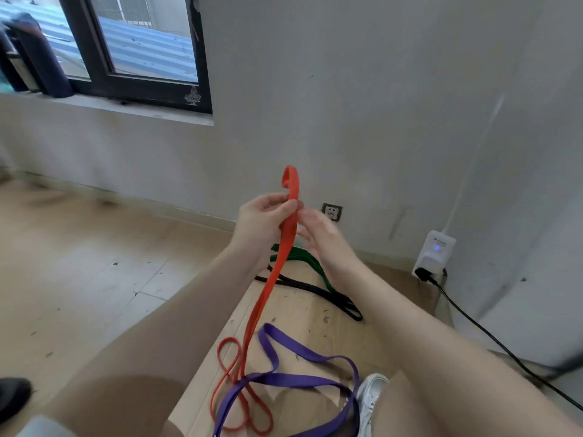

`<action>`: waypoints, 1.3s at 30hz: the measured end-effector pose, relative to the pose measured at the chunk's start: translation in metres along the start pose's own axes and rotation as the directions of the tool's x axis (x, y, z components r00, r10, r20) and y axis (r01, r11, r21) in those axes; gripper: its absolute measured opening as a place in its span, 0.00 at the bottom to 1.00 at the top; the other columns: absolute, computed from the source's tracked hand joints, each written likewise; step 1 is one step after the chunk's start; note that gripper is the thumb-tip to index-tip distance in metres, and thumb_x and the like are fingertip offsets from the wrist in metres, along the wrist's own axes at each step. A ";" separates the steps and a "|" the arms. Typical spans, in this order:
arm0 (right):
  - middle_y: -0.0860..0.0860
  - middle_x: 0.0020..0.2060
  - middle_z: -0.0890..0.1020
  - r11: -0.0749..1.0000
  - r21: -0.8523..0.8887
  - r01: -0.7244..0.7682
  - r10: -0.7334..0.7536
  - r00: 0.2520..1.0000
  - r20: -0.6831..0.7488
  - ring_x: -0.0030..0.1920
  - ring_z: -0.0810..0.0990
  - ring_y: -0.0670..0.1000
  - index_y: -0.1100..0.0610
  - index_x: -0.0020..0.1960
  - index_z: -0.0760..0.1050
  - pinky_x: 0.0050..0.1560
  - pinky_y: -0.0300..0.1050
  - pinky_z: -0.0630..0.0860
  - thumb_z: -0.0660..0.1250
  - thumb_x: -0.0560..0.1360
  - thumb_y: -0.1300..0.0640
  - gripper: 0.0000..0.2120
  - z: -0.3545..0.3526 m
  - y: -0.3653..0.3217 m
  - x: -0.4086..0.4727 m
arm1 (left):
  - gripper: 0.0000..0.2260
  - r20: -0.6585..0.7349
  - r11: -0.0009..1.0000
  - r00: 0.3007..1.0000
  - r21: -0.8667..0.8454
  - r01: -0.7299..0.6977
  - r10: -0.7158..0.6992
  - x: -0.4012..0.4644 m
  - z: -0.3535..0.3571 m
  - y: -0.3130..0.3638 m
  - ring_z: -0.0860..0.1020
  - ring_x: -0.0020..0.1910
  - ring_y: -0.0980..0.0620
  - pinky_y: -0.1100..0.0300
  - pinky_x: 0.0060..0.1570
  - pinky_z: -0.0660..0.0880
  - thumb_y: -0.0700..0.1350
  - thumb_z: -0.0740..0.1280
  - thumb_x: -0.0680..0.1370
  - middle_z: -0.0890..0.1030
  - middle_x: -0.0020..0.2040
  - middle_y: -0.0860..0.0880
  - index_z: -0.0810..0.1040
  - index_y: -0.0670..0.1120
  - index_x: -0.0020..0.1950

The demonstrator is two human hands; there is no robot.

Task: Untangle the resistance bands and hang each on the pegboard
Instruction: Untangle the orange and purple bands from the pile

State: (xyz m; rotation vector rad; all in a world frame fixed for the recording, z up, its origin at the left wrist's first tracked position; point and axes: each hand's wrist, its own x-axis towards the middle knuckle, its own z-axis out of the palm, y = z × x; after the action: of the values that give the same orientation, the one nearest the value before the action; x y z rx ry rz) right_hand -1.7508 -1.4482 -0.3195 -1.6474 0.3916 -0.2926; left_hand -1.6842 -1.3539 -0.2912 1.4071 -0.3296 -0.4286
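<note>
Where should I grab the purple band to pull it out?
Probably take the purple band from above at its raised far loop, near the top of the pile. That bend lies free of the red band; lower down, the two cross, so pulling there may tighten the tangle.

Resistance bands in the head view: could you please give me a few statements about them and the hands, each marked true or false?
1. The left hand pinches the red band near its top loop. True.
2. The purple band is lifted clear of the floor. False: it lies on the floor, crossing the red band's lower loops.
3. The green band and the black band lie on the floor near the wall. True.
4. The right hand grips the black band. False: it is blurred beside the red band, fingers apparently straight, holding nothing.
</note>
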 end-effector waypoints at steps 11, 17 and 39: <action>0.51 0.44 0.81 0.984 -0.019 0.178 -0.179 0.980 -0.091 0.44 0.82 0.47 0.51 0.53 0.72 0.50 0.43 0.80 0.60 0.79 0.59 0.06 0.032 0.007 -0.031 | 0.05 -0.068 0.970 0.985 -0.173 -0.170 0.161 0.009 0.005 0.069 0.82 0.44 0.51 0.56 0.50 0.80 0.40 0.66 0.77 0.83 0.45 0.46 0.75 0.42 0.51; 0.51 0.37 0.83 0.941 0.269 0.205 -0.147 0.964 -0.220 0.35 0.82 0.47 0.56 0.45 0.76 0.37 0.40 0.79 0.63 0.77 0.60 0.04 0.018 -0.065 -0.008 | 0.21 0.029 0.979 0.998 0.194 0.057 -0.064 -0.012 -0.005 0.027 0.83 0.44 0.48 0.52 0.50 0.78 0.59 0.54 0.80 0.84 0.44 0.45 0.79 0.45 0.51; 0.51 0.29 0.83 0.722 0.691 -0.038 0.223 0.958 -0.181 0.29 0.82 0.47 0.59 0.48 0.74 0.26 0.36 0.75 0.64 0.78 0.58 0.04 -0.011 -0.040 0.028 | 0.03 0.239 0.977 0.971 0.210 -0.024 -0.028 -0.020 -0.044 -0.035 0.84 0.45 0.47 0.54 0.45 0.81 0.42 0.63 0.79 0.84 0.47 0.47 0.72 0.47 0.51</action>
State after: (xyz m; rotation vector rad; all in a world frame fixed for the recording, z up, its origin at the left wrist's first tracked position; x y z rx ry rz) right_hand -1.7263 -1.4662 -0.2797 -0.8409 0.5170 -0.4779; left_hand -1.6845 -1.3104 -0.3316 1.5654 -0.5853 -0.5813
